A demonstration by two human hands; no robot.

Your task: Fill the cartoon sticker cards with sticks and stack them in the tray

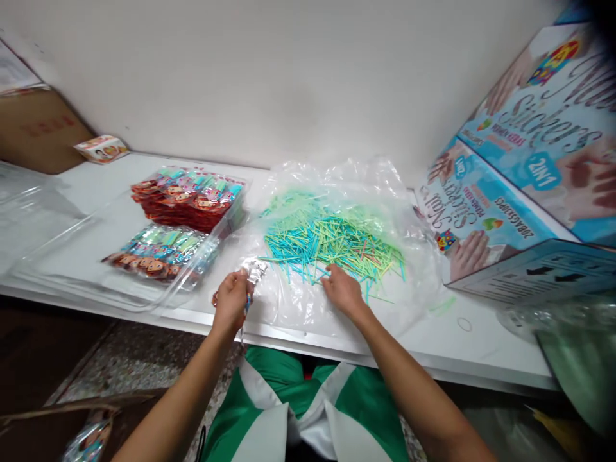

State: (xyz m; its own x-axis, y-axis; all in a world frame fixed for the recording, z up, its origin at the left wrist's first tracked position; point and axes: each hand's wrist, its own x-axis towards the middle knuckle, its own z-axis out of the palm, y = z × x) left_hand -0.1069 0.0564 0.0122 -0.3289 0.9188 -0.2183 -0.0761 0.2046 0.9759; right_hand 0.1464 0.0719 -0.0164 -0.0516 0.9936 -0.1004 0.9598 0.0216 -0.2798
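Blue and green thin sticks [332, 244] lie in a loose heap on a clear plastic sheet [293, 314] spread over the white table [486, 346], in front of the person. The left hand [231, 296] is closed around a shiny packet [249, 301] near the table's front edge, fingers curled over so that most of it is covered. The right hand [342, 290] reaches to the near edge of the heap, fingers bent and tips among the sticks; whether it pinches one, I cannot tell. Farther left, filled packets [185, 199] stand stacked beside a clear plastic rim [154, 307].
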